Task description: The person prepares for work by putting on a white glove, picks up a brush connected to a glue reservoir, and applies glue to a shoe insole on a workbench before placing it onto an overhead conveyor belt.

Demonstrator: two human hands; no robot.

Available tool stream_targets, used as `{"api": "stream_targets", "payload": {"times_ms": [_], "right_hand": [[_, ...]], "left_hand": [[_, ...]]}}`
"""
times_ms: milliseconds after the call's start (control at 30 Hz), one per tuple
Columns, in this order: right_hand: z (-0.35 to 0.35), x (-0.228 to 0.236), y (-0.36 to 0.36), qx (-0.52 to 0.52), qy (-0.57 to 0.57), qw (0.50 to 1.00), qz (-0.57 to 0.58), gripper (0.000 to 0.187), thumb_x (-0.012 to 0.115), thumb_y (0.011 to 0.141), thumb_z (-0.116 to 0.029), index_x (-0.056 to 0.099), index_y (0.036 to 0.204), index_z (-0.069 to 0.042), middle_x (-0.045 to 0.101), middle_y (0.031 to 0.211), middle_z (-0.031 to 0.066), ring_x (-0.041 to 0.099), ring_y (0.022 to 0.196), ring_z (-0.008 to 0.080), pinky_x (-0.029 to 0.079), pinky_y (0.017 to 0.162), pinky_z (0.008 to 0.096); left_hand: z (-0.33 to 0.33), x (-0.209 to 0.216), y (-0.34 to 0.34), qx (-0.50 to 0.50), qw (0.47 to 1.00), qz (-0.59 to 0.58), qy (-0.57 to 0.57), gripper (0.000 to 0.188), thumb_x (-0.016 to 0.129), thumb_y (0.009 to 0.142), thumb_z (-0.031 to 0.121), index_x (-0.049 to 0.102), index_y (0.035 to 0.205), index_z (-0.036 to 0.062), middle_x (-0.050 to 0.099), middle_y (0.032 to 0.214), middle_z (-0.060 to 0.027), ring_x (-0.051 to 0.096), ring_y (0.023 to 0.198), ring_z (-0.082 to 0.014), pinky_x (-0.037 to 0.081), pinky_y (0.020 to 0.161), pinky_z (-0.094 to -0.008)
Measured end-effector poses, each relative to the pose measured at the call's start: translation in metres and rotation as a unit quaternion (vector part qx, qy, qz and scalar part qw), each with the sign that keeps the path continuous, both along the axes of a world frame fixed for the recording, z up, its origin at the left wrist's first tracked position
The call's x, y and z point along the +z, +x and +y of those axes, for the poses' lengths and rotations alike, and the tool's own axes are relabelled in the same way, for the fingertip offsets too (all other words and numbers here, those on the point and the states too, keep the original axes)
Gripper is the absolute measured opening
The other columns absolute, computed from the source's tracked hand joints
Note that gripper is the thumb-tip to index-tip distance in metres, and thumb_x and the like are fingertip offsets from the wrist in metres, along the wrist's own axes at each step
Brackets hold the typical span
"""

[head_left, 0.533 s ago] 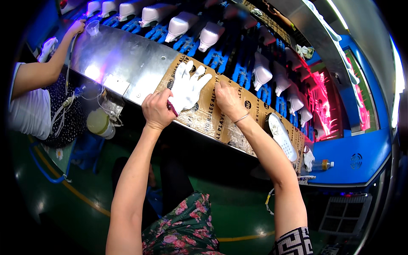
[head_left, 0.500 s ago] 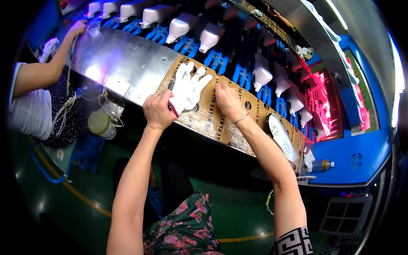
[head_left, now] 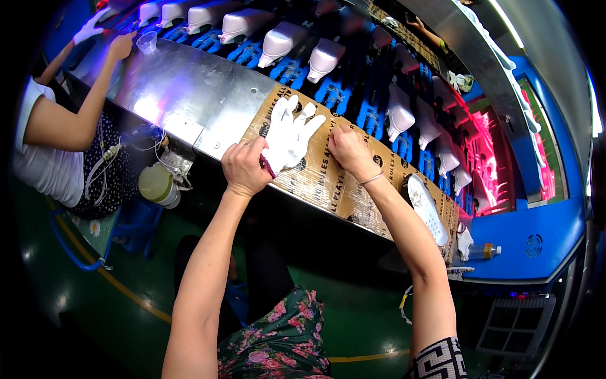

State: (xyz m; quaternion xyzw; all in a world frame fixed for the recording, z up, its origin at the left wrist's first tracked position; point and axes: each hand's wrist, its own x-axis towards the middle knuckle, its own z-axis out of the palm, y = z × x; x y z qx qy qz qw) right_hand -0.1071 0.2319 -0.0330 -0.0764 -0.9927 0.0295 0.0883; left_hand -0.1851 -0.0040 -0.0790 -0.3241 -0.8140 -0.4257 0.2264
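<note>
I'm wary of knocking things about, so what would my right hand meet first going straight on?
Your right hand would probably brush the white glove first, at its nearest finger, with a blue fixture beyond; its height over the cardboard is unclear.

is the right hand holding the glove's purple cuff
No, the left hand holds the white glove by its purple cuff, while the right hand sits beside it.

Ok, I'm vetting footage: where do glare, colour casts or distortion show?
Head view: white glare on the steel worktop; head view, right: pink light floods the machine opening; head view, upper right: the steel panel bows; head view, centre: the white glove looks clear.
</note>
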Motion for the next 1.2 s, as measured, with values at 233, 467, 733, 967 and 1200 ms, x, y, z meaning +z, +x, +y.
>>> {"api": "stream_targets", "payload": {"times_ms": [233,467,733,967,1200], "right_hand": [[0.048,0.01,0.012,-0.24,-0.507,0.824,0.073,0.012,0.053,0.089,-0.004,0.059,0.089,0.007,0.067,0.075,0.0127,0.066,0.065,0.0146,0.055,0.061,0.0257],[0.091,0.012,0.043,-0.219,-0.575,0.781,0.102,0.013,0.054,0.089,-0.002,0.058,0.099,0.006,0.067,0.082,0.0107,0.065,0.067,0.0135,0.056,0.063,0.0255],[0.068,0.017,0.035,-0.138,-0.335,0.931,0.047,0.015,0.06,0.084,-0.003,0.068,0.094,0.006,0.066,0.068,0.0077,0.063,0.058,0.0101,0.051,0.057,0.0225],[0.067,0.021,0.017,-0.057,-0.131,0.99,-0.008,0.011,0.064,0.078,-0.007,0.066,0.081,0.003,0.064,0.076,0.019,0.065,0.066,0.0279,0.052,0.061,0.0355],[0.06,0.004,0.015,-0.017,0.075,0.997,-0.005,0.005,0.054,0.078,-0.001,0.057,0.08,0.003,0.059,0.084,0.0203,0.063,0.077,0.0359,0.053,0.07,0.042]], "left_hand": [[0.0,0.002,-0.001,-0.005,1.0,0.009,-0.003,0.016,0.064,0.068,0.022,0.054,0.075,0.0126,0.055,0.061,-0.0061,0.057,0.061,-0.0264,0.04,0.057,-0.0352],[0.002,-0.001,-0.001,-0.005,1.0,0.018,-0.004,0.018,0.066,0.068,0.024,0.054,0.075,0.0124,0.056,0.061,-0.0063,0.057,0.06,-0.0264,0.041,0.057,-0.0352],[0.0,-0.002,-0.002,0.001,1.0,0.021,-0.011,0.02,0.066,0.07,0.028,0.054,0.074,0.0131,0.056,0.061,-0.0059,0.057,0.06,-0.0266,0.04,0.057,-0.0353],[0.001,-0.005,-0.001,-0.004,1.0,-0.001,-0.008,0.027,0.073,0.067,0.031,0.055,0.076,0.012,0.057,0.065,-0.0086,0.057,0.063,-0.031,0.042,0.059,-0.0378],[0.0,-0.003,-0.002,-0.005,1.0,0.012,-0.003,0.023,0.069,0.068,0.029,0.054,0.075,0.0125,0.056,0.063,-0.0077,0.057,0.061,-0.0296,0.041,0.058,-0.0371]]}}
